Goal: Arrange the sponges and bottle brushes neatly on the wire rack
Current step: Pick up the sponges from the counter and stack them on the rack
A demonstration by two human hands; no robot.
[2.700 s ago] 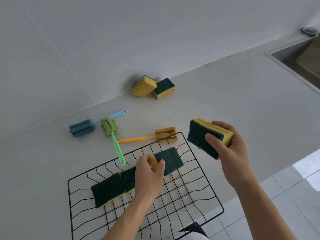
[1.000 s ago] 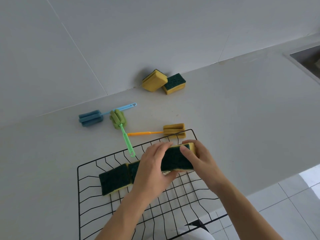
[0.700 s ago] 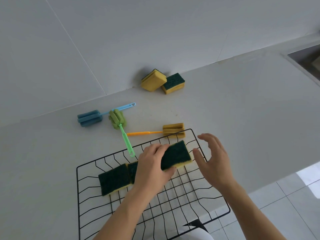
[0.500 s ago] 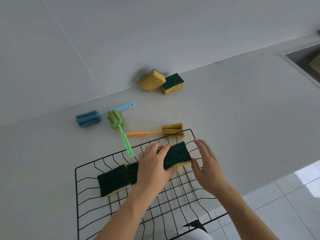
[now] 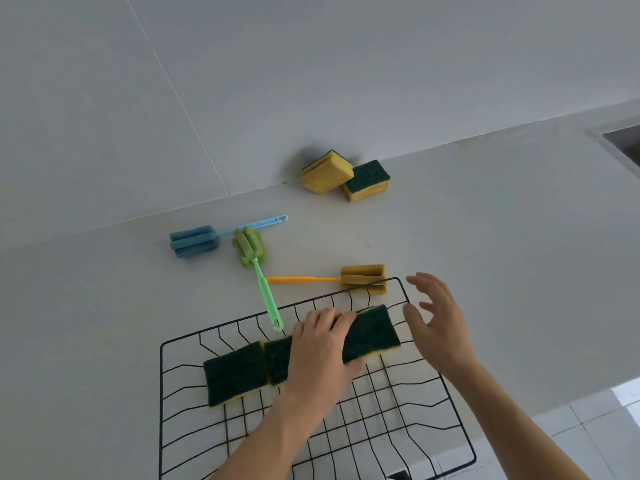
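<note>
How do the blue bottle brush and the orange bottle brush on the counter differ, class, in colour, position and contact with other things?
The blue bottle brush lies farther back, head pointing left; the green brush lies across its handle. The orange bottle brush has a yellow head pointing right, partly behind the wire rack rim, nearest the open right hand. Both lie flat on the counter, outside the rack.
</note>
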